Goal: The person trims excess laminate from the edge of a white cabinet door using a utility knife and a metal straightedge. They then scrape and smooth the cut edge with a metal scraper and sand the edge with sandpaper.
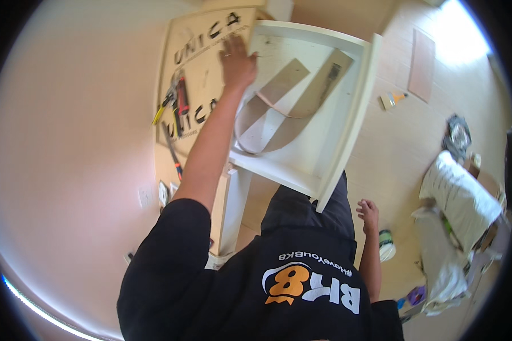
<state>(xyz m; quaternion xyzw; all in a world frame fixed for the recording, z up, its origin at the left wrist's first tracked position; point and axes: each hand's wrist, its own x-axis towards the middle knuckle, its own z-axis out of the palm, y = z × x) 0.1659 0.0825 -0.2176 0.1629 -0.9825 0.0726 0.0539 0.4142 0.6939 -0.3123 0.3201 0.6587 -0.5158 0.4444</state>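
Ideally, the splayed, empty left hand [238,63] presses flat tan board [202,73] evenly beside the white rectangular drawer [350,125], right hand [368,214] half-open, empty.

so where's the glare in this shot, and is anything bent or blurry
In the head view, glare washes out the floor at upper right; in the head view, the white drawer's far edge bows, and the corners go black; also in the head view, the red-handled tool looks slightly smeared.

Black lettering [214,29] marks the board [196,65]; orange-and-white print [287,283] the shirt [239,301]; blurred print [334,70], apparently, the curved strip [317,98].
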